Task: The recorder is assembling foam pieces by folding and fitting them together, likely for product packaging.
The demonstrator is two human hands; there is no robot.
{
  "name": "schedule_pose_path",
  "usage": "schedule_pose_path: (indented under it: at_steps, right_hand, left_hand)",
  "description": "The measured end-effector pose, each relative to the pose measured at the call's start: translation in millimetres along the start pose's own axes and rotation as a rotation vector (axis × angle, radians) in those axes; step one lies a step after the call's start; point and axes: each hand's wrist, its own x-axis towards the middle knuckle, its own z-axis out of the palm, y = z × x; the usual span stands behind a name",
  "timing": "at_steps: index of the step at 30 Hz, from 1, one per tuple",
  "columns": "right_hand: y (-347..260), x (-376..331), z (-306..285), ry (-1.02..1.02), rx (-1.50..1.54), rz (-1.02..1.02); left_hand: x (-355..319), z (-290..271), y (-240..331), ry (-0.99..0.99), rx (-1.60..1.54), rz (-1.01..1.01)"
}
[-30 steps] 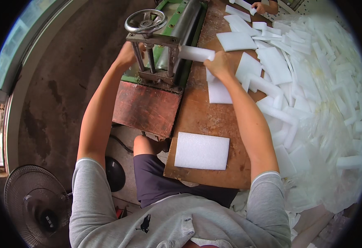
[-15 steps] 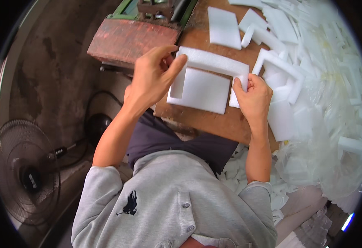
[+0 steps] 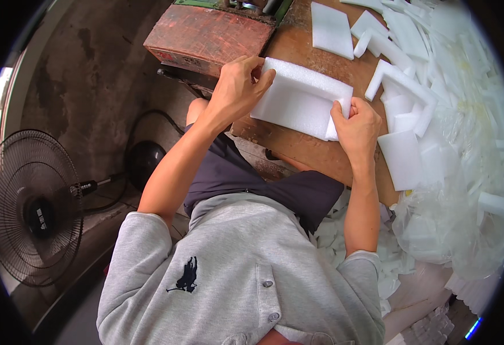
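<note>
A white foam frame with a long far side and short ends (image 3: 306, 76) is held between my hands above the brown tabletop. Its left end is pinched by my left hand (image 3: 236, 92), thumb against fingers. My right hand (image 3: 357, 127) grips the right end, with the thumb on the near face. Within the frame lies a flat white foam sheet (image 3: 291, 108), close against the frame's sides. Whether the two pieces touch all along cannot be made out. The fingers behind the foam are partly hidden.
Beyond my left hand stands a worn red block (image 3: 209, 35) beside green machinery. A loose foam sheet (image 3: 331, 30) and an angled foam frame (image 3: 404, 86) lie on the table (image 3: 298, 150). Foam pieces and clear plastic heap up at right. A black fan (image 3: 33, 210) stands at left.
The foam frame has come down around the flat sheet, closing the gap seen between them before. Both hands have moved with it. The whole view has shifted slightly.
</note>
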Motion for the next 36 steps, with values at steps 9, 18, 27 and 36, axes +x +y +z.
schedule_pose_path:
  at_steps: [9,18,27,36]
  right_hand:
    - [-1,-1,-2,0.004,-0.038,-0.01]
    - [4,-5,8,0.006,0.0,-0.021]
    - [10,-1,16,-0.013,-0.021,-0.064]
    - [-5,-10,15,-0.13,-0.346,0.031]
  left_hand:
    - [-1,9,-6,0.008,0.004,0.03]
    - [-5,14,-6,0.073,0.006,0.065]
    - [-5,20,-12,0.068,0.075,0.044]
    - [-60,54,101,-0.105,0.135,0.725]
